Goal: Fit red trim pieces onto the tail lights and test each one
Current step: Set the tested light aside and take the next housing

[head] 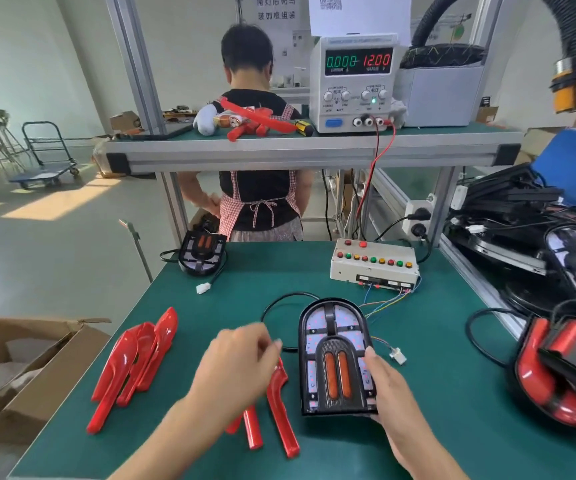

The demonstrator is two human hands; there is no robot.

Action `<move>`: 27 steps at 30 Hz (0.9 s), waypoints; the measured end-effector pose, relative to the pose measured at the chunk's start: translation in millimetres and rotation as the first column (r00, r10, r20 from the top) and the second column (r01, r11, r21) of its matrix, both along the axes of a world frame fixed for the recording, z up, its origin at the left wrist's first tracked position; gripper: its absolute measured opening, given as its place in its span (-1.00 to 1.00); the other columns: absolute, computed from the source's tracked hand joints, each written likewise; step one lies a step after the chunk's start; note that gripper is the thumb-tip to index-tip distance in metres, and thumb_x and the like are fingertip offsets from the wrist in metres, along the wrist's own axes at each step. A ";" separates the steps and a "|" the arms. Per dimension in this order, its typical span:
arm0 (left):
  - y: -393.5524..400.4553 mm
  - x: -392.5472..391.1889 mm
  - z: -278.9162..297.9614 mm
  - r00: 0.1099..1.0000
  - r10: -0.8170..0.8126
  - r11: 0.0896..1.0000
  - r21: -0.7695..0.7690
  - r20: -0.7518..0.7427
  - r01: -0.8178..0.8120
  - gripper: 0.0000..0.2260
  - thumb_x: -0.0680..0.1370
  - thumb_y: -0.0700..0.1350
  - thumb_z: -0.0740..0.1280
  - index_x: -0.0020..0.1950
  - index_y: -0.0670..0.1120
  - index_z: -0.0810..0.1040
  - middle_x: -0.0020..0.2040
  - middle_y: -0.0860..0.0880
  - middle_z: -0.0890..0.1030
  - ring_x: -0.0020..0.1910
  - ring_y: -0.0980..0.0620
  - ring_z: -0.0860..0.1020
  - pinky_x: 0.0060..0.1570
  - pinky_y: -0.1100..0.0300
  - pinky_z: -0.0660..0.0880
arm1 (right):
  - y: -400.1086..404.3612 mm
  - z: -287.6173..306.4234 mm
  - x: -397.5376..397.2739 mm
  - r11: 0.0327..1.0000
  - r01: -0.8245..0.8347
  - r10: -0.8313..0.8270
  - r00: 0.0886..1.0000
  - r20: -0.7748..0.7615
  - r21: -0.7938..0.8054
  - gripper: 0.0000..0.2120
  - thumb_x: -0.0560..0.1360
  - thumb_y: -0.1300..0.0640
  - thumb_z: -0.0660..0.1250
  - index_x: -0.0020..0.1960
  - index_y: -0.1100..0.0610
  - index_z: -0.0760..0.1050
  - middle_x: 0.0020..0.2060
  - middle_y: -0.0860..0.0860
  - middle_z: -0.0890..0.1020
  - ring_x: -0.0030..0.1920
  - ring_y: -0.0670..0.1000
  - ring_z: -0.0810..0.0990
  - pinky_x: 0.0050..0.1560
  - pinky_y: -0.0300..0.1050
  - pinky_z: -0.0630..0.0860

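Nearest to me, low in the frame, both hands work over the green counter. I see my right hand gripping the right edge of the black tail light, thumb on its face and fingers curled under its lower corner; the lamp sits just right of centre, tilted up toward me, two orange bars showing in its middle. My left hand hovers left of the lamp with fingers curled, blurred; it lies over the upper end of a red trim piece, but I cannot tell whether it actually holds it. That trim's two legs stretch toward the bottom edge. At lower left a stack of red trim pieces lies on the counter, beside an open cardboard box. A second tail light rests at the counter's far left corner. Upper centre-right, a test box with coloured buttons stands behind the lamp, wires trailing from it. On the shelf above, a power supply reads 0.000 and 12.00. At right, a tail light with red trim fitted lies at the frame's edge.
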State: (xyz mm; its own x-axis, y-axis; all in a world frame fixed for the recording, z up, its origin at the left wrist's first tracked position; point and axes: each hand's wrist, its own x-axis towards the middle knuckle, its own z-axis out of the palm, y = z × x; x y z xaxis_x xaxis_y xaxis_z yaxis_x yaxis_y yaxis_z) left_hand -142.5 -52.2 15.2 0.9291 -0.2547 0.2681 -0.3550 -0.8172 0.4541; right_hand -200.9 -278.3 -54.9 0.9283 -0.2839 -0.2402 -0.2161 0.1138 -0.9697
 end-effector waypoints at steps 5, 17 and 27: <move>-22.5 -14.3 -16.3 0.994 0.044 0.932 0.362 -0.104 -0.003 -0.80 0.64 0.08 0.22 0.05 -0.04 0.47 0.08 -0.06 0.55 0.08 -0.17 0.58 -0.11 0.05 0.39 | -4.4 -2.4 -1.6 0.999 -0.046 0.046 0.999 -0.009 0.012 -0.55 0.73 -0.10 0.08 0.17 0.12 0.67 0.03 0.08 0.76 0.08 0.13 0.74 0.26 0.25 0.58; -45.1 20.7 -29.9 0.982 0.014 0.872 0.483 -0.190 0.081 -0.82 0.58 -0.08 0.30 0.08 -0.16 0.45 0.13 -0.19 0.51 0.13 -0.27 0.56 0.00 -0.03 0.47 | -13.1 -11.2 -8.2 0.990 -0.137 0.138 0.987 0.086 -0.023 -0.53 0.61 -0.24 0.10 0.26 -0.05 0.65 0.17 -0.02 0.72 0.25 0.00 0.66 0.41 0.12 0.44; -21.2 29.7 -17.5 0.969 -0.025 0.987 -0.159 -0.244 -0.015 -0.83 0.52 -0.21 0.38 0.09 -0.07 0.66 -0.08 0.03 0.67 -0.14 0.04 0.61 -0.11 0.26 0.44 | -4.5 -17.1 -17.1 0.969 -0.081 0.121 0.979 0.165 -0.235 -0.46 0.57 -0.32 0.07 0.09 0.04 0.62 -0.05 0.01 0.74 0.05 0.08 0.70 0.15 0.09 0.63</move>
State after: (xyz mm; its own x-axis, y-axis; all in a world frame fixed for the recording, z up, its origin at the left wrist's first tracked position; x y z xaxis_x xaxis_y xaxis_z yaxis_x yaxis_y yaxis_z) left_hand -112.8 -73.4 -2.3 0.9702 -0.2322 0.0697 -0.2206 -0.7265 0.6508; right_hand -218.0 -282.8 -72.0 0.9767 -0.2143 -0.0103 -0.0382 -0.1266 -0.9912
